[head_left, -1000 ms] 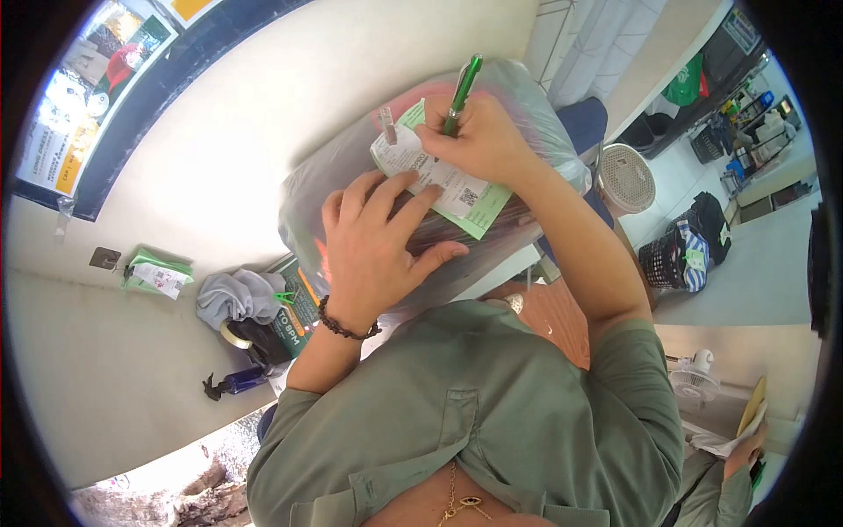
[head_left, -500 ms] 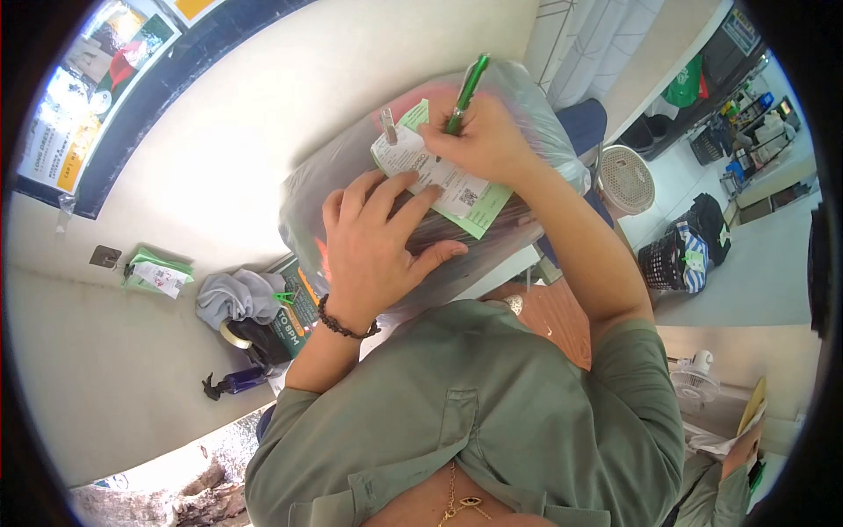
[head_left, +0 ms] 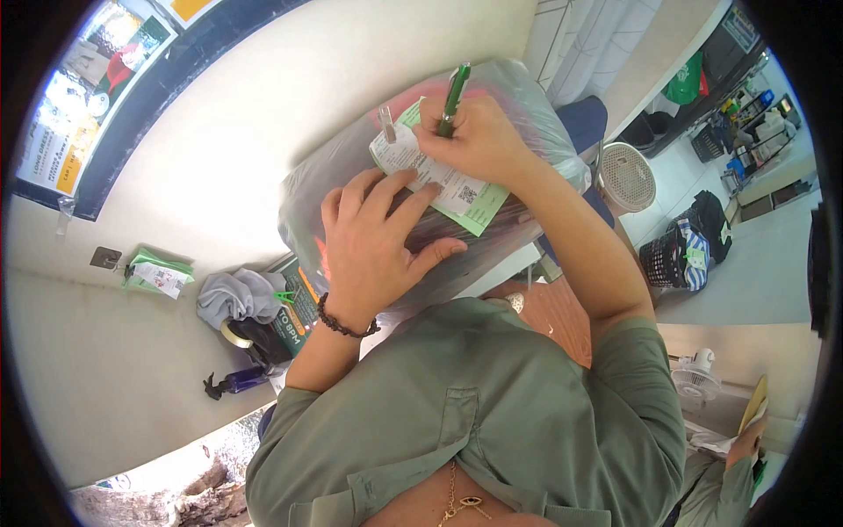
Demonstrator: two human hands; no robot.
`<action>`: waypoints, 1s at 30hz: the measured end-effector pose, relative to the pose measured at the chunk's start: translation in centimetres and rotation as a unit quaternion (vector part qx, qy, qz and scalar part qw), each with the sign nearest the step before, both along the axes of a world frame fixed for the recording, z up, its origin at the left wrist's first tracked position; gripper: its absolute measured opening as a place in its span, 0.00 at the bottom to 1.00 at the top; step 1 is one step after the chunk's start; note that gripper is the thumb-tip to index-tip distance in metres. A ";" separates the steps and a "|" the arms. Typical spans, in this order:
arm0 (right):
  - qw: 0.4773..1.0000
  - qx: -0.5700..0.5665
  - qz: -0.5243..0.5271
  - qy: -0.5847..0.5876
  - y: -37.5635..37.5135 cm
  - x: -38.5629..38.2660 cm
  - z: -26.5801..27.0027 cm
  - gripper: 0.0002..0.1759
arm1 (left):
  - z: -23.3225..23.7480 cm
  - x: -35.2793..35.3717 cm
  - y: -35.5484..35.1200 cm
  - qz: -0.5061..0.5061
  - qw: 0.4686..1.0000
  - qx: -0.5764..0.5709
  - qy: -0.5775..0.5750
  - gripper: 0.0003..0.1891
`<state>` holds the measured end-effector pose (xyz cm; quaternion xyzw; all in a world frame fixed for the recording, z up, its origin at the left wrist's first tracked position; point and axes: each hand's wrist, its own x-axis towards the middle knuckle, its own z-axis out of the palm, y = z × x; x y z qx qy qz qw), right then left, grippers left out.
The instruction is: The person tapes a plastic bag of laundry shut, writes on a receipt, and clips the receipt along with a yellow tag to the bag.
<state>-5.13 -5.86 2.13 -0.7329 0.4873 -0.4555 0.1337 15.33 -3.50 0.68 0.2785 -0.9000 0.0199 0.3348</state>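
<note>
A filled clear plastic bag (head_left: 518, 97) lies in front of me, with pinkish-red and dark contents showing through. On top of it rests a green slip (head_left: 485, 213) with a white printed receipt (head_left: 404, 155) over it, and a clear clip (head_left: 387, 125) sits at their upper left edge. My right hand (head_left: 479, 140) grips a green pen (head_left: 455, 95) and rests over the upper part of the receipt; the pen's tip is hidden. With fingers spread, my left hand (head_left: 373, 233) presses on the receipt's lower left edge and the bag.
At left are a stack of green slips (head_left: 158, 273), a grey scrunched cloth (head_left: 235, 299), a tape roll (head_left: 235, 334) and a purple spray bottle (head_left: 239, 380). To the right stand a round woven-top stool (head_left: 626, 177) and a black basket of clothes (head_left: 664, 263). Another person's hand (head_left: 746, 441) shows at lower right.
My right hand has shifted slightly down and left with the pen, which stands more upright. My left hand stays in place. The other person's hand at lower right has moved slightly.
</note>
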 end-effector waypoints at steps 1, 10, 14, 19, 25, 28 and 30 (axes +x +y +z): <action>1.000 0.002 0.000 -0.001 0.0 0.0 0.0 0.09 | 0.0 0.0 0.0 0.000 1.000 0.001 0.000 0.30; 1.000 0.010 -0.013 -0.016 -0.1 0.0 0.0 0.09 | 0.0 0.1 0.0 -0.008 1.000 -0.002 0.008 0.29; 1.000 0.010 -0.002 -0.016 0.1 0.0 0.1 0.09 | 0.0 0.1 -0.1 -0.017 1.000 -0.008 0.011 0.29; 1.000 0.021 -0.015 -0.015 -0.1 -0.3 0.0 0.07 | 0.0 0.1 0.0 -0.007 1.000 0.001 0.008 0.29; 0.995 0.066 -0.066 -0.036 0.3 -0.5 1.5 0.08 | 0.1 0.2 0.0 -0.005 1.000 0.001 0.012 0.29; 0.996 0.057 -0.049 -0.037 0.3 -0.8 0.9 0.10 | 0.1 0.1 0.0 -0.008 1.000 0.003 0.010 0.29; 0.997 0.055 -0.044 -0.036 0.3 -0.8 0.8 0.11 | 0.2 0.2 0.0 -0.008 1.000 0.007 0.007 0.29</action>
